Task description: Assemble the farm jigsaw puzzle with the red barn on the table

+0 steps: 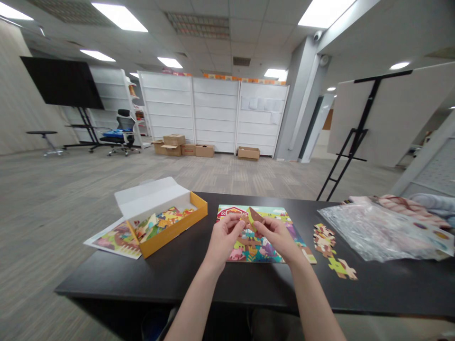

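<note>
Mid-frame, I have my left hand (229, 230) pinching a small brown piece (245, 219) and my right hand's fingers gripping a green-and-brown piece (252, 216), above the picture board (292, 233). Edge grips probably keep their faces visible. At left on the tabletop (249, 285), the box (174, 237) stands open, likely for easy reach; loose pieces (323, 241) lie right of the board.

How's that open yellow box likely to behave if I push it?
The yellow box looks like card, so probably light for its size. Low and long, it should probably slide rather than tip. Its raised white lid may flap.
</note>
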`<state>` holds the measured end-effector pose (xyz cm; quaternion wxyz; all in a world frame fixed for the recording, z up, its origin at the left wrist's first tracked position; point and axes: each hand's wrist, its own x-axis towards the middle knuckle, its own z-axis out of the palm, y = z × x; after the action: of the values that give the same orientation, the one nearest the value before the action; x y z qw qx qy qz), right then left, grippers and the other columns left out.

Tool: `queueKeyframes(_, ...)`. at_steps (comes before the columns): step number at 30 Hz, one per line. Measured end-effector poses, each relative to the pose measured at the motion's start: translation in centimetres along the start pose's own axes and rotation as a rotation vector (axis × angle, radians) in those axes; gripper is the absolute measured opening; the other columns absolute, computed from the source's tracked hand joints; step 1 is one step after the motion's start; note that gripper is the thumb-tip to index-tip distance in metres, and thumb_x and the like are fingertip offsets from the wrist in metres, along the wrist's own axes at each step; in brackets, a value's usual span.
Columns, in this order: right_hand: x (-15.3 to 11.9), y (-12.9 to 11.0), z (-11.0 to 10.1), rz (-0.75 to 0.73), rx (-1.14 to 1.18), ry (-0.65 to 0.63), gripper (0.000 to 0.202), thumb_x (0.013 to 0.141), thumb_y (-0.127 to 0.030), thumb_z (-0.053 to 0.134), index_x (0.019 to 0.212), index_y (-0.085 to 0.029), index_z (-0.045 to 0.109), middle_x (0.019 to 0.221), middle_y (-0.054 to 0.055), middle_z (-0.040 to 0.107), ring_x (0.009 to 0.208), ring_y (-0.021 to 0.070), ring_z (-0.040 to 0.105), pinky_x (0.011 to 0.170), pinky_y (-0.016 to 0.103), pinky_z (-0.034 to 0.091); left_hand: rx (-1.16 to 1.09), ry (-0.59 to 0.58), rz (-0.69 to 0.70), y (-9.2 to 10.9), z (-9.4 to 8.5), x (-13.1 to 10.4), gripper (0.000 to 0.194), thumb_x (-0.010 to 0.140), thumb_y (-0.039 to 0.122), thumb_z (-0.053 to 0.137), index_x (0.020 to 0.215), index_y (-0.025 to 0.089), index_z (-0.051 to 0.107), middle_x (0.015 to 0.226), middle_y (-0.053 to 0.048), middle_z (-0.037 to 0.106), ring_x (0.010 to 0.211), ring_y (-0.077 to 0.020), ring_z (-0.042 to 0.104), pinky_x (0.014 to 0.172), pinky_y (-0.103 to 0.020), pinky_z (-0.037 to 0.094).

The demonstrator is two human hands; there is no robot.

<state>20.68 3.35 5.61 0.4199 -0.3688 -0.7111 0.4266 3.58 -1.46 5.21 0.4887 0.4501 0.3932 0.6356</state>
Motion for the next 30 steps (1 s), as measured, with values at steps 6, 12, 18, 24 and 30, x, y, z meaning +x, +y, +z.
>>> queueKeyframes(6, 0.2, 0.4, 0.5, -0.037, -0.062, 0.017, 0.05, 0.091, -0.062, 0.054, 0.063, -0.02, 0.056, 0.061, 0.0, 0.058, 0.061, 0.0153, 0.052, 0.061, 0.028, 0.041, 0.074, -0.025, 0.021, -0.4, -1.4, -0.5, 0.038, 0.075, 0.037, 0.08, 0.106, 0.018, 0.066, 0.087, -0.004, 0.075, 0.088, -0.0201, 0.073, 0.085, -0.031, 0.055)
queueKeyframes(12, -0.1, -0.4, 0.8, -0.029, -0.075, -0.034, 0.055, 0.088, -0.068, 0.053, 0.061, -0.02, 0.056, 0.058, 0.0, 0.057, 0.058, 0.0154, 0.051, 0.057, 0.028, 0.039, 0.227, 0.007, 0.061, -0.4, -3.1, -1.7, 0.027, 0.079, 0.037, 0.076, 0.097, 0.018, 0.068, 0.089, -0.005, 0.073, 0.086, -0.0191, 0.07, 0.078, -0.028, 0.054)
queueKeyframes(18, -0.2, 0.0, 0.7, -0.033, -0.077, -0.017, 0.053, 0.091, -0.065, 0.052, 0.062, -0.02, 0.054, 0.059, -0.001, 0.054, 0.058, 0.0145, 0.049, 0.056, 0.027, 0.037, 0.275, 0.052, 0.064, 0.6, -5.2, -2.8, 0.025, 0.081, 0.039, 0.076, 0.09, 0.018, 0.065, 0.089, -0.005, 0.072, 0.085, -0.0188, 0.069, 0.076, -0.028, 0.054)
queueKeyframes(24, -0.4, 0.0, 1.1, -0.03, -0.077, -0.019, 0.051, 0.09, -0.064, 0.053, 0.064, -0.021, 0.056, 0.058, -0.001, 0.052, 0.055, 0.014, 0.047, 0.053, 0.027, 0.034, 0.296, -0.004, 0.023, 0.5, -4.9, -3.0, 0.029, 0.081, 0.043, 0.074, 0.093, 0.018, 0.066, 0.093, -0.007, 0.073, 0.087, -0.0205, 0.069, 0.075, -0.028, 0.054)
queueKeyframes(30, -0.5, 0.1, 0.9, -0.024, -0.051, -0.031, 0.05, 0.092, -0.061, 0.053, 0.064, -0.02, 0.058, 0.057, -0.001, 0.056, 0.054, 0.0141, 0.05, 0.053, 0.026, 0.037, 0.245, -0.028, 0.012, -0.1, -2.7, -2.4, 0.035, 0.077, 0.039, 0.077, 0.102, 0.019, 0.063, 0.086, -0.004, 0.072, 0.084, -0.019, 0.07, 0.072, -0.026, 0.054)
